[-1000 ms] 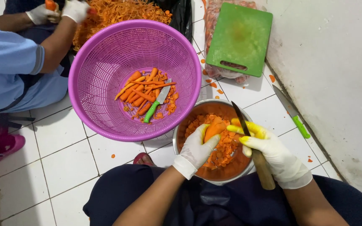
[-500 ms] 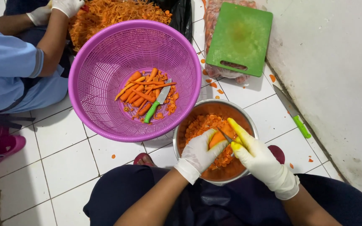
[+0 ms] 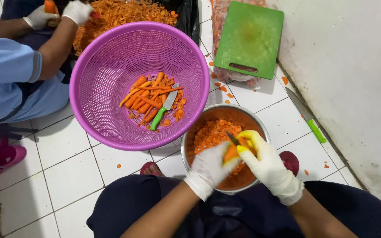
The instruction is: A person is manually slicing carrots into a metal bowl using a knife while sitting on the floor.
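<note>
Left hand (image 3: 210,167), gloved white, grips a carrot piece (image 3: 231,153) over the steel bowl (image 3: 261,125) of carrot slices, while the right hand (image 3: 265,163) closes around a knife (image 3: 232,139) against it. Beside the bowl sits a purple basket (image 3: 111,66) holding carrots (image 3: 144,99).
</note>
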